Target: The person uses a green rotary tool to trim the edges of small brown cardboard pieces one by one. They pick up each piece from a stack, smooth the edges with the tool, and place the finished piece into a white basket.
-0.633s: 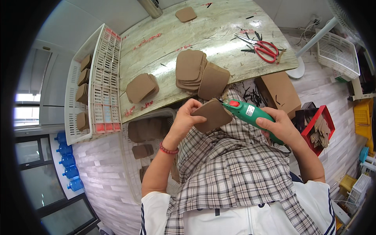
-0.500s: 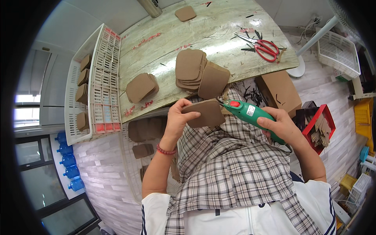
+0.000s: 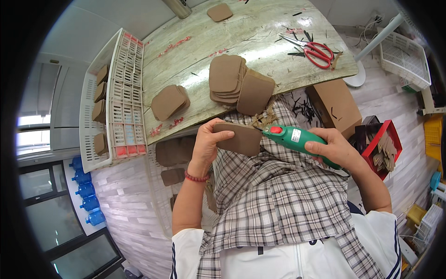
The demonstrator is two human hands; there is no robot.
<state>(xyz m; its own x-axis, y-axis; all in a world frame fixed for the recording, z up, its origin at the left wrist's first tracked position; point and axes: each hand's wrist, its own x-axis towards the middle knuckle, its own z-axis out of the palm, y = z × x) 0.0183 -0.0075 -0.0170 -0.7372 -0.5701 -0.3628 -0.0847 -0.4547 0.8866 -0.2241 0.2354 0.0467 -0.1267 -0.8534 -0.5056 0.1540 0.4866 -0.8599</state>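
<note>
In front of my lap, my left hand pinches the left edge of a brown rounded-square pad, thumb on top. My right hand is wrapped around a green handheld power tool with a red switch. Its narrow tip reaches the pad's right edge; what the tip looks like is too small to make out. Frayed brown trimmings hang just behind the tip. Beyond, at the table's near edge, stands a stack of similar pads, with one pad leaning against it.
On the table lie another small pile of pads, a single pad and red-handled scissors among dark scraps. A white crate borders the left side. At right are a cardboard box and a red bin holding brown pieces.
The pad has turned so its right side tips downward. The tool's tip has come lower along the pad's edge, and more brown trimmings show behind it. Both hands keep their hold.
</note>
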